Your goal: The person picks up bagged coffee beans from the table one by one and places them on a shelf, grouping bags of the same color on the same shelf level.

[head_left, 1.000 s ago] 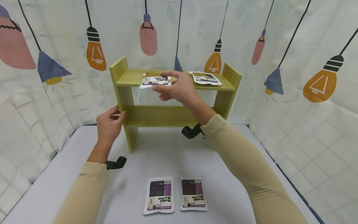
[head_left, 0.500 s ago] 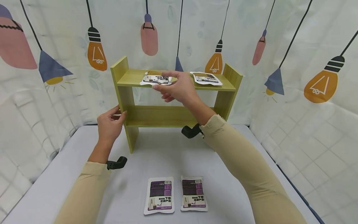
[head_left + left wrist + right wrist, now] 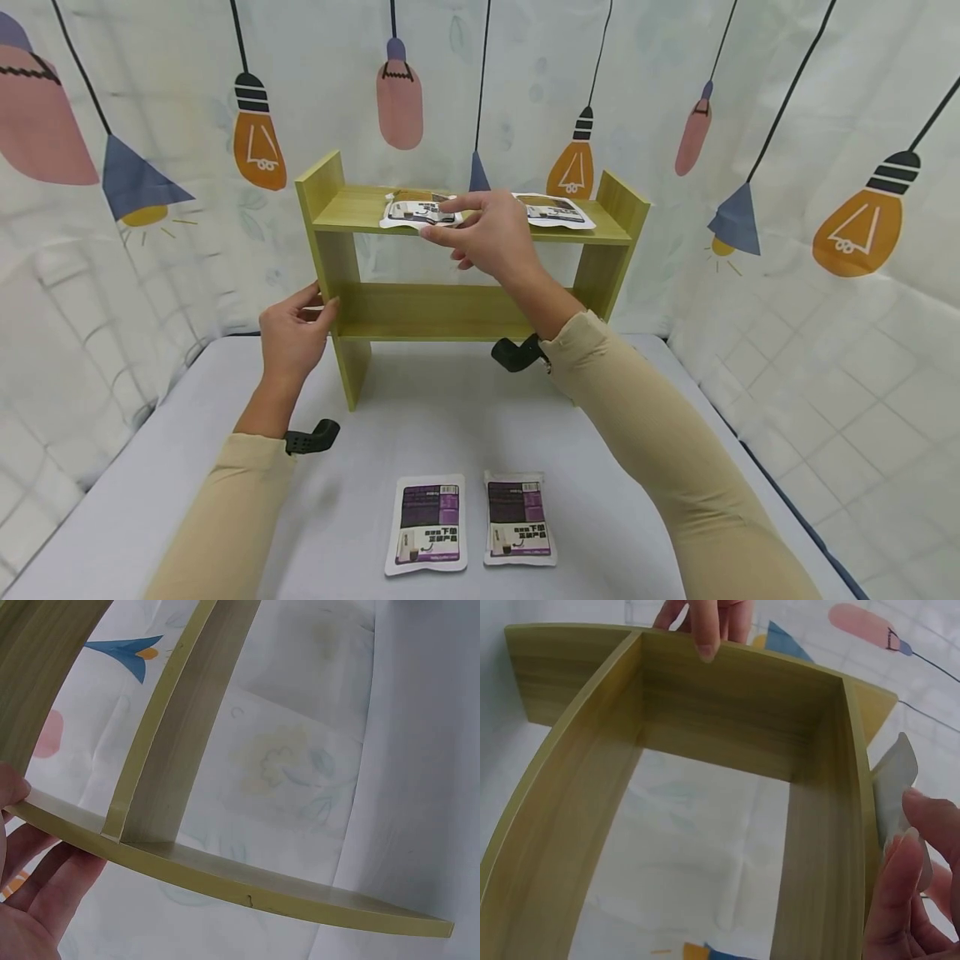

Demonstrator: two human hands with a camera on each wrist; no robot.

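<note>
A yellow-green two-tier wooden shelf [image 3: 450, 310] stands at the back of the grey table [image 3: 420, 425]. My left hand [image 3: 318, 304] grips its left side panel at the lower board, thumb on one face and fingers on the other [image 3: 705, 626]; the left wrist view shows that panel edge [image 3: 225, 870]. My right hand [image 3: 438, 218] is at the top board's front edge and pinches a white-and-brown packet [image 3: 416, 210] lying there, index finger on top, thumb beneath its overhanging edge [image 3: 895, 780]. A second similar packet [image 3: 555, 210] lies on the top board's right side.
Two purple-and-white packets [image 3: 426, 523] [image 3: 520, 518] lie side by side near the table's front edge. A cloth backdrop printed with hanging lamps [image 3: 255, 133] closes off the back and both sides. The shelf's lower board holds nothing.
My right hand lowered the tilted packet flat onto the top board and slid slightly right. The left hand stayed on the side panel.
</note>
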